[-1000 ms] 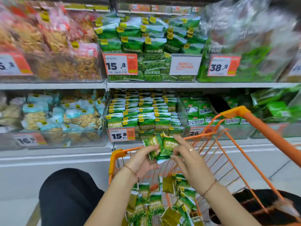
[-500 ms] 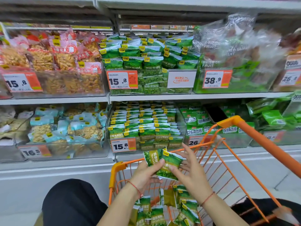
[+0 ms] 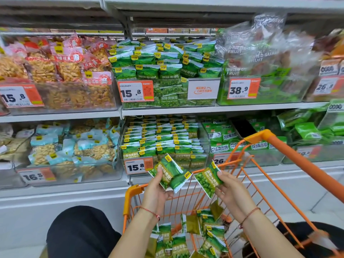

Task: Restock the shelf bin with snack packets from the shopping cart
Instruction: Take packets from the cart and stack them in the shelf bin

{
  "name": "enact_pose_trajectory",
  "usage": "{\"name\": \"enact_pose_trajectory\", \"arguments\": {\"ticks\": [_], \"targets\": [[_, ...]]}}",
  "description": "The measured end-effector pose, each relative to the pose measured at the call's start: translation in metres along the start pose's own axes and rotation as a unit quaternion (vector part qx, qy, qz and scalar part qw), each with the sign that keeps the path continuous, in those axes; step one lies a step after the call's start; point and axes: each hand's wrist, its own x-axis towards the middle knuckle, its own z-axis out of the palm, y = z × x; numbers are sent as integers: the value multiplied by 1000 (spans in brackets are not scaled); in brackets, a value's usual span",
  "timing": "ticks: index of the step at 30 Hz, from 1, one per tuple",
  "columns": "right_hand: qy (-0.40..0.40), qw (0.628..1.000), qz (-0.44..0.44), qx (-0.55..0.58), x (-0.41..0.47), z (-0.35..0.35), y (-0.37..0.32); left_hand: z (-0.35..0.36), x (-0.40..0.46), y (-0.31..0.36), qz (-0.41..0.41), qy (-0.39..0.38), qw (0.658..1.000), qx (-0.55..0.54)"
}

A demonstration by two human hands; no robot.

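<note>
Head view: above the orange shopping cart [image 3: 290, 149], the left hand [image 3: 156, 190] had its fingers clasped on two green pea packets [image 3: 168, 173]; the right hand [image 3: 232, 190] pinched a single packet [image 3: 207, 178]. More packets [image 3: 188, 237] lay in the cart. The clear shelf bin [image 3: 163, 144], far centre, stood nearly full.

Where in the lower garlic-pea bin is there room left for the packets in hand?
Little: the garlic-pea bin is packed in tight rows. Only a thin strip shows along its right wall, beside the mixed-veg bin. The left hand and right hand hold packets.
</note>
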Motion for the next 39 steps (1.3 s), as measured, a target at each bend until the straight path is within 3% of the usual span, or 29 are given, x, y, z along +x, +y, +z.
{"name": "enact_pose_trajectory", "arguments": {"ticks": [2, 7, 11, 19, 25, 27, 29, 31, 36, 39], "targets": [[-29, 998, 35, 40, -1, 0, -2, 0, -1, 1, -2, -13, 1000, -13], [-102, 990, 99, -2, 0, 4, 6, 3, -5, -2, 4, -16, 999, 34], [-55, 991, 120, -2, 2, 6, 13, 5, -9, -5, -14, -38, 998, 42], [-11, 995, 99, -1, 7, -2, 11, 7, -6, -12, -73, -40, 994, 67], [-41, 990, 31, -132, -4, 9, 6, -6, 4, 1, 26, 36, 999, 22], [-87, 984, 13, -153, -6, 11, 7, -13, 8, -2, 58, 64, 993, 75], [-117, 982, 5, -146, -6, 11, 9, -13, 6, -7, 97, 72, 964, 235], [-125, 981, -10, -151, -5, 10, 11, -9, 3, -15, 110, 42, 940, 322], [-97, 985, -32, -141, -1, 9, 16, 1, -4, -17, -30, -69, 957, 280], [-83, 992, -22, -90, 3, 6, 15, -2, -8, -20, -15, -145, 937, 318]]}}
